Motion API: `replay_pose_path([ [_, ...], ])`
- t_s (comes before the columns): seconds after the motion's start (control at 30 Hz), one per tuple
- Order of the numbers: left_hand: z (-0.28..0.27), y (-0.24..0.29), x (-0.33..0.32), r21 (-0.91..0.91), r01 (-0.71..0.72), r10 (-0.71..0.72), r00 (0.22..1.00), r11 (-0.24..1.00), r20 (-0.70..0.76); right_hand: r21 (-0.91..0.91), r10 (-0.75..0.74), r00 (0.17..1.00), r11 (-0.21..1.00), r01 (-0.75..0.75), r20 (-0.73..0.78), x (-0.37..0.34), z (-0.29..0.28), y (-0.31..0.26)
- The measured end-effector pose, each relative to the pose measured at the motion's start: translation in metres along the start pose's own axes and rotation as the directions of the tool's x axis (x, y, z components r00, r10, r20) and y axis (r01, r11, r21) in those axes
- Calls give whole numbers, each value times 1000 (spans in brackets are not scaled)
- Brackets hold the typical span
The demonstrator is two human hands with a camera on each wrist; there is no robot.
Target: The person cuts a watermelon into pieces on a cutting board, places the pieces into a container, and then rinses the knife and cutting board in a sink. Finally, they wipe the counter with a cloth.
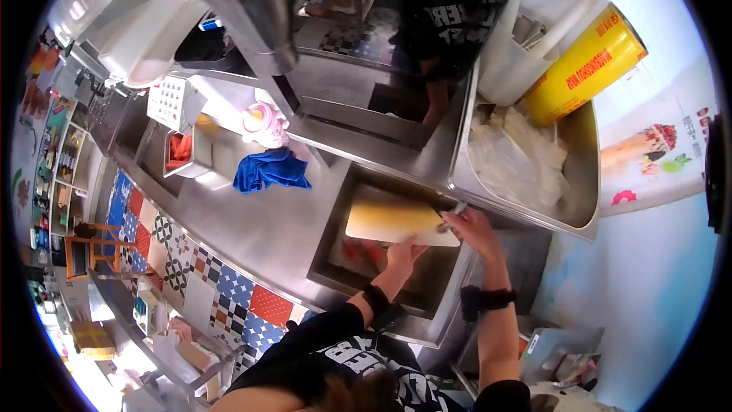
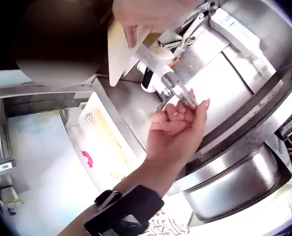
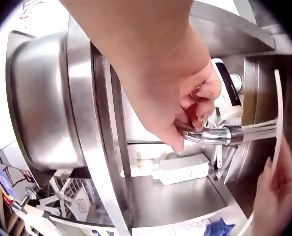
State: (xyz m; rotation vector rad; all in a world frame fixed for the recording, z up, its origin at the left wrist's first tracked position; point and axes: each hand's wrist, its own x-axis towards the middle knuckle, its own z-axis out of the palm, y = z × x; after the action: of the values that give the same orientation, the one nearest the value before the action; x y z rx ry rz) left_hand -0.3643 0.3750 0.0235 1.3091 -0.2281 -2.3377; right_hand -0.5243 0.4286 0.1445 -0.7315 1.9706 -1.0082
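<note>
A pale yellow and white board (image 1: pixel 389 221) is tilted over the sink (image 1: pixel 324 259). My left hand (image 1: pixel 404 259) holds its near edge; the left wrist view has this hand (image 2: pixel 151 14) with one digit against the board (image 2: pixel 115 54). With curled fingers, my right hand (image 1: pixel 473 230) grips the metal faucet spout (image 3: pixel 210 135), and the right wrist view shows the hand (image 3: pixel 197 98) from close by. Water (image 3: pixel 259 130) runs from the spout onto the board (image 3: pixel 278 108). Reddish pieces (image 1: pixel 366 252) lie in the sink, partly hidden by the board.
A blue cloth (image 1: pixel 271 170) lies on the steel counter left of the sink. Behind it stand a pink-and-white container (image 1: pixel 263 122) and a bin with red items (image 1: pixel 179 150). At right, a steel tray (image 1: pixel 526 210) holds plastic bags and a yellow roll (image 1: pixel 587 69).
</note>
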Motion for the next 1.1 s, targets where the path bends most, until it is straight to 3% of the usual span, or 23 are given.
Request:
replay_pose_path([
  [0.03,-2,-8,2,13,22,-23,1000,1000,13,-28,-5,1000,1000,4,-8,3,9,-2],
  [0.07,-5,-14,4,45,48,-49,999,998,19,-71,-64,991,996,55,-122,3,24,-19],
  [0.17,1,-15,13,168,72,-83,995,983,60,43,-75,995,996,78,-73,5,25,-19],
  [0.2,5,-11,9,226,58,-78,994,972,80,25,31,999,999,-31,12,3,12,-13],
  [0.3,17,8,6,363,87,-154,975,928,160,-13,76,980,997,-75,184,3,-15,-3],
  [0.33,17,13,4,416,118,-208,961,902,180,107,58,996,992,-66,75,6,3,0],
  [0.43,19,41,9,675,116,-261,958,728,117,46,-220,970,973,226,-100,25,39,-1],
  [0.53,12,67,27,832,127,-296,954,539,47,246,-114,971,955,166,-212,8,33,22],
  [0.6,16,82,32,892,138,-344,939,429,20,607,-65,824,644,466,-563,-41,29,16],
  [0.63,25,88,31,919,137,-362,932,368,6,507,71,650,692,514,-756,-59,38,36],
  [0.67,40,91,21,945,96,-324,946,313,11,407,190,418,750,521,-888,-79,53,61],
  [0.7,46,91,22,957,68,-337,941,282,32,414,306,299,801,432,-904,-100,78,87],
  [0.73,50,90,26,966,43,-352,934,254,51,446,314,342,778,443,-886,-120,104,112],
  [0.8,64,90,24,973,53,-393,919,223,40,778,628,473,574,254,-618,-144,172,138],
  [0.83,69,90,20,975,49,-387,921,216,39,793,585,563,561,239,-584,-143,212,164],
  [0.87,73,89,15,978,45,-380,924,204,37,610,444,699,792,-15,-560,-134,245,194],
  [0.9,74,89,13,982,41,-374,927,187,33,429,273,808,903,-28,-523,-117,247,177],
  [0.93,69,90,10,980,43,-398,916,194,38,366,246,874,927,-86,-418,-93,267,185],
  [0.97,44,89,16,980,3,-367,927,198,71,255,197,913,961,-108,-358,-65,282,191],
  [1.03,40,92,7,982,26,-381,923,185,47,-9,43,913,999,-50,-406,-16,307,201],
  [1.1,32,90,-1,991,-7,-333,941,136,52,-70,3,922,997,-33,-386,13,327,202],
])
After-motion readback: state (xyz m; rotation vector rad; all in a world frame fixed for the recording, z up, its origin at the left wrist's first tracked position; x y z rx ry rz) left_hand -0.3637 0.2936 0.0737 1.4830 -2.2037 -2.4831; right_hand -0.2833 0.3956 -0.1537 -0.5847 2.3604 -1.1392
